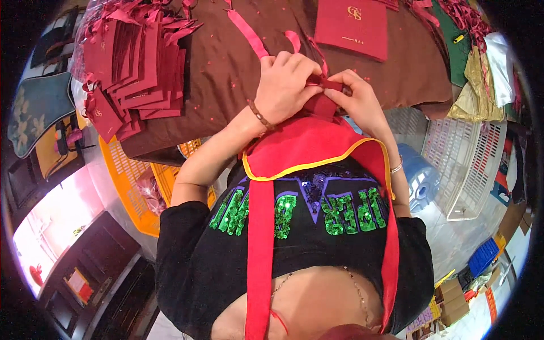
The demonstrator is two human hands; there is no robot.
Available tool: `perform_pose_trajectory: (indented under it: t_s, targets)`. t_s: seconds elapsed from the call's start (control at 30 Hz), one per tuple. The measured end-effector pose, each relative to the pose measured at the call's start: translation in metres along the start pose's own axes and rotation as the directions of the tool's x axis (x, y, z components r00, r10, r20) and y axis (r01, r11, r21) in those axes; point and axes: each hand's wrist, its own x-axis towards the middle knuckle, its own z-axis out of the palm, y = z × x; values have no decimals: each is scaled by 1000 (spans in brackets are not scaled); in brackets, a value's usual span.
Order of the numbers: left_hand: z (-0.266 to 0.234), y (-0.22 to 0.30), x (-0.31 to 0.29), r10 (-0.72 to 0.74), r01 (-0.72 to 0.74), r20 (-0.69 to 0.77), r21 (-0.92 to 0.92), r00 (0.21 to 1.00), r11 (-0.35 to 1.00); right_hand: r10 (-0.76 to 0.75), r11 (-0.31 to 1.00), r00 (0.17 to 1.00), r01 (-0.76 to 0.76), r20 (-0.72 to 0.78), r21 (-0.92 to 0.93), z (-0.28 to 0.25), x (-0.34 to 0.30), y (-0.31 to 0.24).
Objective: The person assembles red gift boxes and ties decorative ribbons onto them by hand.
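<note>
My left hand (289, 82) and my right hand (360, 102) meet at the near edge of the table, both with fingers closed in a pinch. Between their fingertips is a short stretch of dark red ribbon (333, 85). Just below it, a small dark red paper bag or card (322, 106) shows in part, above my red apron (317, 141) with yellow trim; its lower end is hidden. A loose pink-red ribbon (247, 31) runs across the cloth to my left hand. Another ribbon end (293, 41) curls up beyond the fingers.
Brown cloth (226, 68) covers the table. Stacked red bags (141, 62) with ribbons lie at left, a large red flat folder (351, 28) at far right. Beyond it is gold wrapping (479, 85). Orange crates (127, 181), a white basket (462, 164) and a blue stool (416, 175) stand below.
</note>
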Motion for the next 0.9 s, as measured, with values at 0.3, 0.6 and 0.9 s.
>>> perform_pose_trajectory:
  t_s: [0.3, 0.6, 0.9]
  targets:
    - [-21, -37, 47, -2, 233, 690, -242, 724, 942, -141, 973, 987, 124, -80, -193, 12, -5, -18]
    - [-5, -34, 47, 6, 378, 683, -411, 730, 829, -137, 970, 986, 114, -95, -217, 12, -4, -17]
    - [8, -58, 69, -295, 339, 168, -409, 941, 847, -150, 964, 987, 134, -56, -228, 7, 2, -5]
